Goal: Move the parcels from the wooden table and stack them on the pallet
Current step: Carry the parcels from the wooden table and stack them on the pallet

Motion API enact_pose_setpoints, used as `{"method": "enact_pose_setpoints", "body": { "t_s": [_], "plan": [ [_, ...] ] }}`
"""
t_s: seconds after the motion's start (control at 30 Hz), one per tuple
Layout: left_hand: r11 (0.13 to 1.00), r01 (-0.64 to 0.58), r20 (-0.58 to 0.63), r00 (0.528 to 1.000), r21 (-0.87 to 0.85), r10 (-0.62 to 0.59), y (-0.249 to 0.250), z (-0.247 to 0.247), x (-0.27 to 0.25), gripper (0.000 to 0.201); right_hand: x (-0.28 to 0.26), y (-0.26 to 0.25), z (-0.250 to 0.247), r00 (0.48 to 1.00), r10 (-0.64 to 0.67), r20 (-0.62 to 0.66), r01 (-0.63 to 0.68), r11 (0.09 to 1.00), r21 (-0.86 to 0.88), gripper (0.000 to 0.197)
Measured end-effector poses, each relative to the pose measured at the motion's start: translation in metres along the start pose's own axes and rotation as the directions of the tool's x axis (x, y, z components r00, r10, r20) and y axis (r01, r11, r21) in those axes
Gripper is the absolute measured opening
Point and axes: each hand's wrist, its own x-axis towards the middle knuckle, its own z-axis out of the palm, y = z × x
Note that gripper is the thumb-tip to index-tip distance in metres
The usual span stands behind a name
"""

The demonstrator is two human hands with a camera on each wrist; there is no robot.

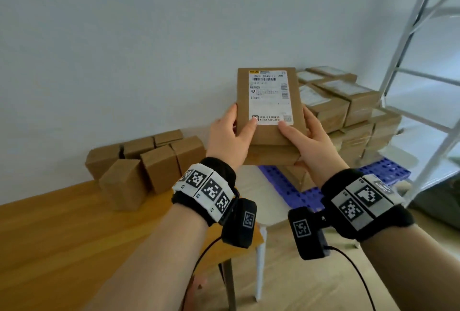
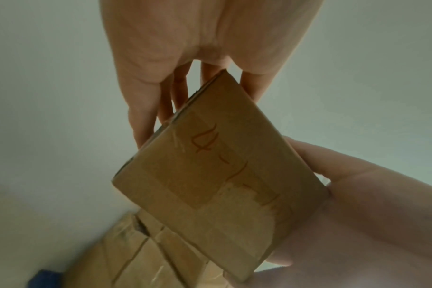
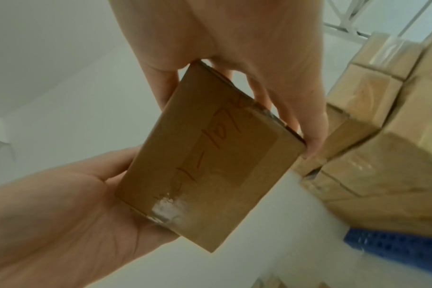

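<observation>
I hold a brown cardboard parcel (image 1: 270,101) with a white shipping label in the air between both hands. My left hand (image 1: 229,134) grips its left near corner with the thumb on top, and my right hand (image 1: 306,134) grips the right near corner the same way. In the wrist views the parcel's (image 2: 217,175) taped end face (image 3: 210,159) carries red handwriting. Several more brown parcels (image 1: 149,161) stand on the wooden table (image 1: 62,236) at the left. The blue pallet (image 1: 306,196) lies beyond, with stacked parcels (image 1: 348,101) on it at the right.
A white metal rack frame (image 1: 410,86) rises at the far right beside the pallet stack. A pale round stool (image 1: 258,193) with white legs stands between the table's corner and the pallet. A plain wall runs behind everything.
</observation>
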Motion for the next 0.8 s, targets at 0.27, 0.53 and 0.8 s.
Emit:
{"method": "enact_pose_setpoints", "body": {
  "t_s": [0.27,0.53,0.8],
  "plan": [
    [0.995,-0.068,0.023,0.997,-0.068,0.07,0.077,0.106,0.053,0.046,0.06,-0.035,-0.121,0.995,-0.056,-0.087,0.052,0.998,-0.041,0.06],
    [0.989,-0.126,0.014,0.992,-0.071,0.127,0.095,0.192,0.13,0.049,0.138,-0.049,-0.187,0.994,-0.025,-0.105,0.024,1.0,-0.004,0.046],
    [0.985,-0.129,0.051,0.99,-0.114,0.135,0.111,0.258,0.209,0.051,0.229,-0.066,-0.234,0.972,-0.067,-0.225,0.063,0.998,-0.022,0.042]
  ]
}}
